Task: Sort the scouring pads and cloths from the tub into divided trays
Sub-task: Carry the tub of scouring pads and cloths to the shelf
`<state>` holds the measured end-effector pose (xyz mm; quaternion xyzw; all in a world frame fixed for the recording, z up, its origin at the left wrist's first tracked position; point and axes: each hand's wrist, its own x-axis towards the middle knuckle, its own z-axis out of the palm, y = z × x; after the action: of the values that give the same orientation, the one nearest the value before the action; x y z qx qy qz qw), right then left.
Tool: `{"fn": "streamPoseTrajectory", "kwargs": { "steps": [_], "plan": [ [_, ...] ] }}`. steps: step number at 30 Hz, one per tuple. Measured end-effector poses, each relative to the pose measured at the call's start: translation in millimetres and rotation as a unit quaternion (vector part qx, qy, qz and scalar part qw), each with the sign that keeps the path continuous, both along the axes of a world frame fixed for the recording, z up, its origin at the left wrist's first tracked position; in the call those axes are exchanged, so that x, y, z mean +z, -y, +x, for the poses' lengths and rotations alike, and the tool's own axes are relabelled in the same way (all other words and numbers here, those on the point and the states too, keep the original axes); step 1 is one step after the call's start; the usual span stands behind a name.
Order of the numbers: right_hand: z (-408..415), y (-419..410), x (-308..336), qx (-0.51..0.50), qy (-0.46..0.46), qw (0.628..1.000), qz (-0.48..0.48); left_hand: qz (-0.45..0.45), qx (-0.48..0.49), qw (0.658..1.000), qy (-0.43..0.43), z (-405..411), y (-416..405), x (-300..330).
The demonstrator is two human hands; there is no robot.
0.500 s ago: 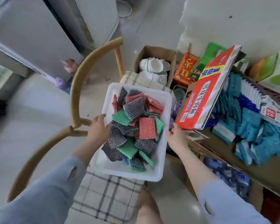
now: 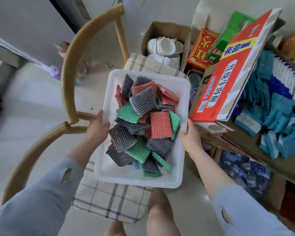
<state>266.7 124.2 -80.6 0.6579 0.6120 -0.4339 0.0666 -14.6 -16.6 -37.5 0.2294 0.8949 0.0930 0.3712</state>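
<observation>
A white rectangular tub (image 2: 182,92) is piled with several scouring pads in dark grey (image 2: 143,100), red (image 2: 161,124) and green (image 2: 128,114). It sits over a chair's checked cushion (image 2: 112,201). My left hand (image 2: 96,127) grips the tub's left rim, thumb over the edge. My right hand (image 2: 190,135) grips the right rim the same way. A small blue object (image 2: 134,165) peeks out under the pads near the front. No divided trays are in view.
The wooden chair's curved back (image 2: 70,65) arcs on the left. A cardboard box of white bowls (image 2: 163,46) stands behind the tub. A red carton (image 2: 228,74) leans at right, beside a shelf of teal packets (image 2: 276,116). My bare legs (image 2: 160,213) are below.
The tub has shifted slightly in the view and sits a little higher and closer; both hands keep the same grip on its rims.
</observation>
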Motion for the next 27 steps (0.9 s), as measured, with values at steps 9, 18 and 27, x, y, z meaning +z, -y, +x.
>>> {"fn": "streamPoseTrajectory", "kwargs": {
  "steps": [9, 18, 27],
  "plan": [
    [40.8, 87.5, 88.9, -0.093, -0.067, 0.993, 0.037, 0.210, 0.079, 0.972, 0.076, 13.8, 65.1, 78.0],
    [121.8, 234.3, 190.1, -0.235, -0.099, 0.958, 0.132, 0.276, -0.057, 0.945, 0.167, 59.0, 136.2, 187.2],
    [256.2, 400.1, 253.7, -0.442, -0.089, 0.870, 0.200, 0.239, -0.259, 0.898, 0.262, 207.2, 157.1, 236.3]
  ]
}}
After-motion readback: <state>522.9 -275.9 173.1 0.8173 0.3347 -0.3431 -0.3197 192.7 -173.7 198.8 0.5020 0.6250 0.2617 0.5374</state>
